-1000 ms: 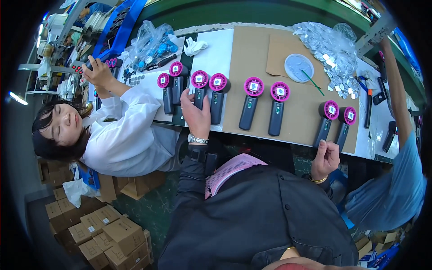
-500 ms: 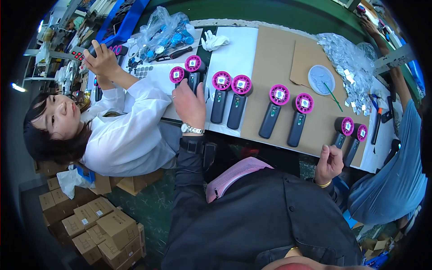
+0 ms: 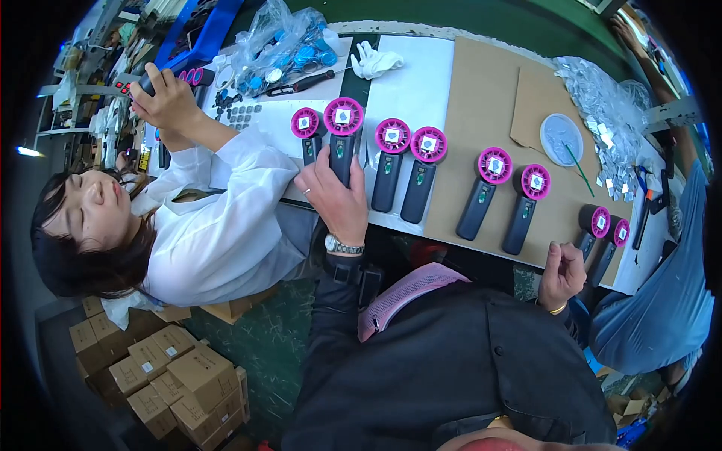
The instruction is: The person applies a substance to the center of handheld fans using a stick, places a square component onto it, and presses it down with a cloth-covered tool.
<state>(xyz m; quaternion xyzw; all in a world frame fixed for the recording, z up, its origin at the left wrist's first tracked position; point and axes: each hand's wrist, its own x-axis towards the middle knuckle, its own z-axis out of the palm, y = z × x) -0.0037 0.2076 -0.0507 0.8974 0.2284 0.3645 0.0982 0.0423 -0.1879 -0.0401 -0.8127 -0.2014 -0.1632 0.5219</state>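
My left hand [image 3: 340, 201] is closed on the dark handle of a handheld fan [image 3: 344, 143], whose magenta round head carries a white square with a grey patch. That fan looks raised off the table. Just left of it lies another handheld fan [image 3: 304, 124]. To the right, more such fans lie in pairs: one pair [image 3: 387, 169] beside my left hand, another [image 3: 475, 203] on the cardboard, a third [image 3: 598, 223] near my right hand. My right hand [image 3: 564, 274] hangs at the table edge, fingers curled and thumb pressed to them; whatever they may hold is hidden.
A co-worker in white sits at left, hands [image 3: 169, 105] raised around a dark object. Beyond are a bag of blue parts [image 3: 289, 56], a screwdriver [image 3: 301, 83] and white gloves [image 3: 374, 62]. A white round dish [image 3: 562, 139] and clear packets [image 3: 602, 113] lie at right, near another person's blue sleeve [image 3: 650, 301].
My left hand has taken hold of the second fan from the left and drawn it up and slightly nearer. My right hand stays curled. The whole view has shifted a little.
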